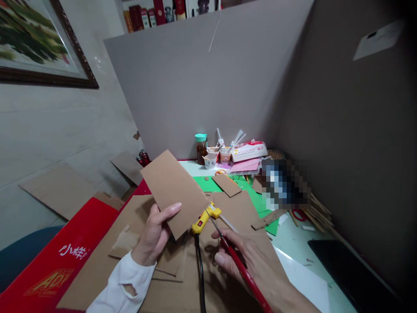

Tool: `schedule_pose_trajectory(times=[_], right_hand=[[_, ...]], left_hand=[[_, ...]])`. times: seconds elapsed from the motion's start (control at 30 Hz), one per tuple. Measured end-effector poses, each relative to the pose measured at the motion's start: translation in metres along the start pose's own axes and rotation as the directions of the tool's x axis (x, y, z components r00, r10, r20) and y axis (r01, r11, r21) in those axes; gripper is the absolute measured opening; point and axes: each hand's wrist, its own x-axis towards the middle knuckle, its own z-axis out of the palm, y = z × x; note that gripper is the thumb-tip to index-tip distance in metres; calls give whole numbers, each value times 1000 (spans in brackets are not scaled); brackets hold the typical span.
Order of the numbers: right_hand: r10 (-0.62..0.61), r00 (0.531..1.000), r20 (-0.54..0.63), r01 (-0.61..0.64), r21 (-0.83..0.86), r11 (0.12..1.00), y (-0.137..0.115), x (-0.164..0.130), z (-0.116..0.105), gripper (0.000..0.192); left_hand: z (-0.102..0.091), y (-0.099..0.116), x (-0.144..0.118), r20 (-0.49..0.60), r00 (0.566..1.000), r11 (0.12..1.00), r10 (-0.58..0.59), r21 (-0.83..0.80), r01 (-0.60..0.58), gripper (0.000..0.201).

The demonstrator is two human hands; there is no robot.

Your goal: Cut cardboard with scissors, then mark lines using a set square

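Note:
My left hand grips a rectangular piece of brown cardboard, thumb on its face, tilted above the work surface. My right hand is closed around a slim red-handled tool with a thin, dark pointed tip; its exact kind is unclear. That tip crosses in front of a yellow glue gun with a red switch and black cord. The glue gun is close to the cardboard's lower right edge; whether they touch is hard to tell. Beneath both hands lies a large cardboard sheet.
Behind stand a teal-lidded jar, small paper cups and a tissue pack. A smaller cardboard piece rests on a green sheet. Wooden sticks and a black flat object are right; a red box is left.

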Motion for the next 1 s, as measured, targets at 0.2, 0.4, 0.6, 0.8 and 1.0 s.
schedule_pose_trajectory(times=[0.2, 0.4, 0.6, 0.8, 1.0], right_hand=[[-35, 999, -37, 36, 25, 999, 2, -2, 0, 47], [-75, 996, -38, 78, 67, 995, 2, -3, 1, 41], [-76, 996, -55, 80, 62, 995, 6, -1, 2, 39], [-62, 997, -41, 64, 55, 996, 6, -1, 1, 40], [-44, 998, -48, 47, 52, 998, 3, -3, 0, 42]], left_hand=[[7, -6, -12, 83, 995, 997, -56, 64, 51, 60], [7, -6, -16, 108, 990, 991, -90, 111, 78, 72], [7, -5, -13, 95, 991, 991, -89, 111, 79, 74], [8, -3, -14, 94, 991, 990, -94, 113, 83, 71], [8, -2, -14, 60, 994, 990, -87, 119, 79, 66]])
